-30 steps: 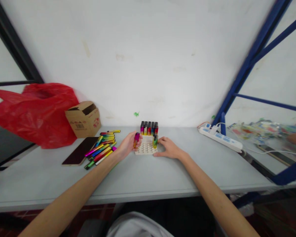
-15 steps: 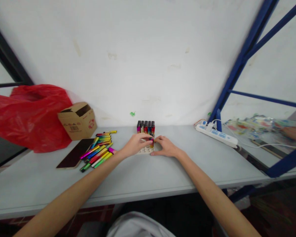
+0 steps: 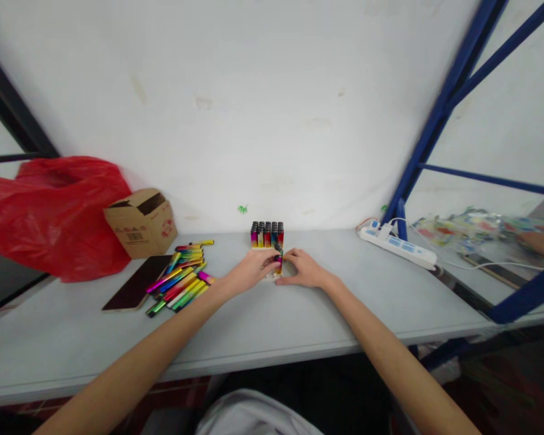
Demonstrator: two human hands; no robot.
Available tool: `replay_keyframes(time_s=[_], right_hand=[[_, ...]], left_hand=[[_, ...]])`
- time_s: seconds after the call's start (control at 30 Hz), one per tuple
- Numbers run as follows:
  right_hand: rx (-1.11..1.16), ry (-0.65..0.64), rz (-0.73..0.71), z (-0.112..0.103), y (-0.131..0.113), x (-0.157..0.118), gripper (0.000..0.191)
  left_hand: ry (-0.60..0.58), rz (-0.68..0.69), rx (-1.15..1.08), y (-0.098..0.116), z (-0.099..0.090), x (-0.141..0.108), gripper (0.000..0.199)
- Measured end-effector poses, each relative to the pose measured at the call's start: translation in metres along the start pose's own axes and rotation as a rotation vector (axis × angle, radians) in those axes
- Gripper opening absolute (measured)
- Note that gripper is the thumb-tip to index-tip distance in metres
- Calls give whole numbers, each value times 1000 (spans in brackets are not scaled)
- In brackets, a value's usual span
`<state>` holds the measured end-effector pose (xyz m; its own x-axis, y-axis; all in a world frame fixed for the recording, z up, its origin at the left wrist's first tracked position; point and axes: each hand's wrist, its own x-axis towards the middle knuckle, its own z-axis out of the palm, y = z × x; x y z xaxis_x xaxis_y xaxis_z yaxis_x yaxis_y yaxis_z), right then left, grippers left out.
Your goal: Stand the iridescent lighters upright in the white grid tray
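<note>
Close to the wall, a pale tray with holes (image 3: 272,277) holds upright lighters (image 3: 267,234) with black tops in rows at its back. My left hand (image 3: 249,269) reaches over the tray from the left and pinches a purple and yellow lighter (image 3: 279,263), which stands upright at the tray's right side. Curved around the right edge, my right hand (image 3: 304,269) grips the tray, thumb at its near corner and fingers beside the lighter. The left hand covers much of the tray's front. A pile of loose, shiny coloured lighters (image 3: 181,287) lies to the left.
Left of the pile lie a dark phone (image 3: 133,287), an open cardboard box (image 3: 145,226) and a red plastic bag (image 3: 77,217). On the right are a white power strip (image 3: 399,244) and a blue metal frame (image 3: 435,127). Another person's hand (image 3: 541,243) is beyond, near clear plastic packaging.
My left hand has shifted slightly down and right over the tray, still at the lighter. My right hand stays in place. The view has moved a little.
</note>
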<state>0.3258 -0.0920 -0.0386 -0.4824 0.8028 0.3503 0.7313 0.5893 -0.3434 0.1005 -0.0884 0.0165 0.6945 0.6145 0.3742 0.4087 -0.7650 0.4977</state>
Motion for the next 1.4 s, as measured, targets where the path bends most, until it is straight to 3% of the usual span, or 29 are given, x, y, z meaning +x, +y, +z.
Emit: replay_keyframes(time_s=[0.17, 0.3, 0.4, 0.5, 0.6, 0.7, 0.8, 1.0, 1.4], right_hand=[[-15, -3, -4, 0, 1, 0, 73], [-10, -7, 7, 0, 1, 0, 76], [-11, -4, 21, 0, 0, 0, 78], [-12, 3, 22, 0, -1, 0, 78], [-15, 2, 14, 1, 0, 0, 78], [-20, -8, 15, 1, 1, 1, 81], [-23, -13, 17, 1, 1, 0, 80], [-43, 13, 38, 2, -3, 0, 85], [-39, 5, 63, -7, -1, -1, 77]], left_hand=[[-13, -51, -94, 3, 0, -7, 54], [60, -119, 75, -1, -20, -23, 44], [82, -181, 299, -15, -44, -49, 34], [88, -238, 475, -35, -70, -85, 41], [128, -262, 651, -46, -84, -124, 51], [156, -293, 750, -47, -79, -155, 62], [105, -329, 778, -44, -62, -170, 59], [70, -305, 799, -43, -39, -151, 55], [85, -179, 709, -39, -39, -101, 29]])
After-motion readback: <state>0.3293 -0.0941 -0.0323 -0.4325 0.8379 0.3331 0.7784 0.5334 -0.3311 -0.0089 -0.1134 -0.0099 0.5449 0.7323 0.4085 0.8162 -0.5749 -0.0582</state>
